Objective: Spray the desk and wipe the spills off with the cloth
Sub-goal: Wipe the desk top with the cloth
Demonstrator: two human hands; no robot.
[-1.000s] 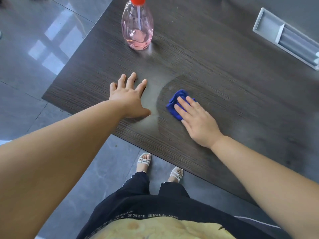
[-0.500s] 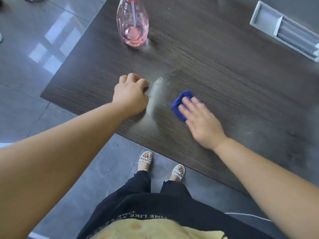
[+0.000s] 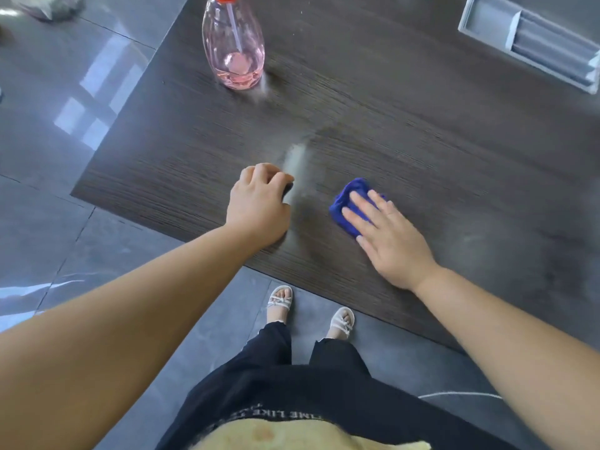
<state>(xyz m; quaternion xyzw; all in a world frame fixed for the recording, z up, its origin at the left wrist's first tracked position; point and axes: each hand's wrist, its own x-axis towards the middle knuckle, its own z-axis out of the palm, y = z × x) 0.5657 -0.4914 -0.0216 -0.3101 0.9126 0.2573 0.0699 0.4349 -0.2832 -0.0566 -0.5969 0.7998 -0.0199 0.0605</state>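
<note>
A dark wood-grain desk [image 3: 422, 131] fills the upper view. A folded blue cloth [image 3: 347, 198] lies on it near the front edge, and my right hand [image 3: 389, 235] presses flat on the cloth with straight fingers. My left hand [image 3: 259, 203] rests on the desk to the left of the cloth, its fingers curled under into a loose fist, holding nothing. Between the two hands runs a pale wet smear [image 3: 297, 164]. A clear spray bottle [image 3: 232, 50] with pink liquid and a red top stands upright at the back left.
A grey recessed tray [image 3: 532, 43] is set in the desk at the back right. The desk's front edge runs diagonally just below both wrists. Beyond the left edge is glossy grey tile floor [image 3: 65, 92]. My feet stand under the front edge.
My left hand went from flat with spread fingers to a curled fist. My right hand slid the cloth to the right, leaving the pale smear exposed between the hands.
</note>
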